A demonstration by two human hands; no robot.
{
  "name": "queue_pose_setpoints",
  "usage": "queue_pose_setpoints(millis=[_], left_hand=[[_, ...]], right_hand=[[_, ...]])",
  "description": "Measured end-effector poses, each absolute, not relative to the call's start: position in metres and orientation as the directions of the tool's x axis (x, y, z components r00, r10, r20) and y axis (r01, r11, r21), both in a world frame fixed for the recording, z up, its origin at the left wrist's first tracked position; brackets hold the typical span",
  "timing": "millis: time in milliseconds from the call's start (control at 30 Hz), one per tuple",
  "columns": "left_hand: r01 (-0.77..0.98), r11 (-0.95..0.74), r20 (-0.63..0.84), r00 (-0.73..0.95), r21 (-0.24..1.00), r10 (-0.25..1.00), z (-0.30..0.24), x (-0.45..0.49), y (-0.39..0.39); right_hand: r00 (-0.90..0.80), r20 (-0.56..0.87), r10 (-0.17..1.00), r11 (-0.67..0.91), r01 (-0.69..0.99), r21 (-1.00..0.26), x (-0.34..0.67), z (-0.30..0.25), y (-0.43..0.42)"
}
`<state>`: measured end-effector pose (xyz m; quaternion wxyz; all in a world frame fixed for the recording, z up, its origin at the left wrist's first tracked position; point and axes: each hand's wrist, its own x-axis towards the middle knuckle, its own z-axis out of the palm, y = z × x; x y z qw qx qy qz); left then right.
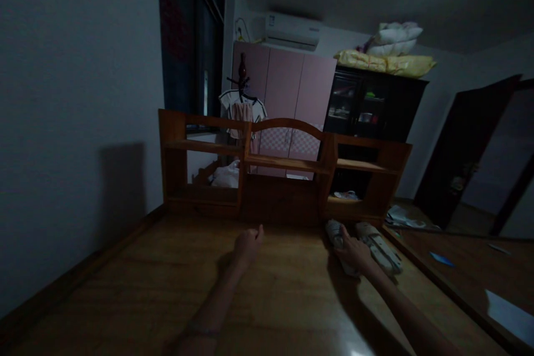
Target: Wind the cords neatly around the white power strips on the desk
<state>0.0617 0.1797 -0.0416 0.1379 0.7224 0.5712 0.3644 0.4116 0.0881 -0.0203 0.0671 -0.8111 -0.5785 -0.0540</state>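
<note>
The room is dim. My left hand point(247, 245) reaches out over the bare wooden bed platform point(167, 283), its fingers curled loosely with nothing visible in them. My right hand point(354, 250) rests on a pale rolled or folded cloth item point(336, 233) that lies on the platform near the headboard. A second pale folded item point(381, 247) lies just to the right of my right hand. Whether my right hand's fingers grip the cloth or only press on it is unclear.
A wooden headboard with open shelves point(283, 164) stands across the far end. Behind it are a pink wardrobe point(287, 89), a dark cabinet point(367, 105) topped with bedding point(387, 61), and a clothes stand point(242, 100). A wall is at left, a door at right.
</note>
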Motion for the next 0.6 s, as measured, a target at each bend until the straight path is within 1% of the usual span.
queue_pose_setpoints(millis=[100,167,233,267,333,400,467,500,533,600], left_hand=[[0.666,-0.296,0.362,0.042,0.685,0.931,-0.040,0.062,0.179],[0.617,-0.267,0.357,-0.025,0.740,0.934,-0.040,0.061,0.179],[0.549,-0.223,0.344,-0.126,0.806,0.931,-0.039,0.058,0.180],[0.504,-0.198,0.329,-0.185,0.841,0.926,-0.038,0.054,0.181],[0.383,-0.157,0.284,-0.301,0.910,0.910,-0.038,0.046,0.184],[0.216,-0.140,0.218,-0.395,0.966,0.892,-0.037,0.035,0.190],[0.007,-0.144,0.132,-0.444,0.990,0.886,-0.038,0.024,0.198],[-0.106,-0.149,0.087,-0.447,0.983,0.890,-0.038,0.020,0.202],[-0.219,-0.154,0.044,-0.437,0.963,0.898,-0.039,0.015,0.206],[-0.431,-0.169,-0.020,-0.399,0.886,0.917,-0.041,0.009,0.212]], right_hand=[[0.350,0.144,0.925,-0.334,0.934,-0.124,0.401,-0.014,0.096],[0.334,0.160,0.929,-0.291,0.925,-0.243,0.384,-0.009,0.102],[0.294,0.202,0.934,-0.186,0.886,-0.426,0.357,-0.002,0.111],[0.257,0.230,0.939,-0.108,0.852,-0.512,0.341,0.002,0.116],[0.186,0.250,0.950,0.021,0.762,-0.647,0.305,0.012,0.125],[0.078,0.259,0.963,0.150,0.643,-0.751,0.267,0.022,0.135],[-0.037,0.256,0.966,0.235,0.538,-0.810,0.230,0.031,0.142],[-0.081,0.261,0.962,0.265,0.513,-0.817,0.212,0.034,0.146],[-0.115,0.276,0.954,0.295,0.510,-0.808,0.196,0.035,0.148],[-0.145,0.332,0.932,0.354,0.563,-0.747,0.167,0.036,0.152]])
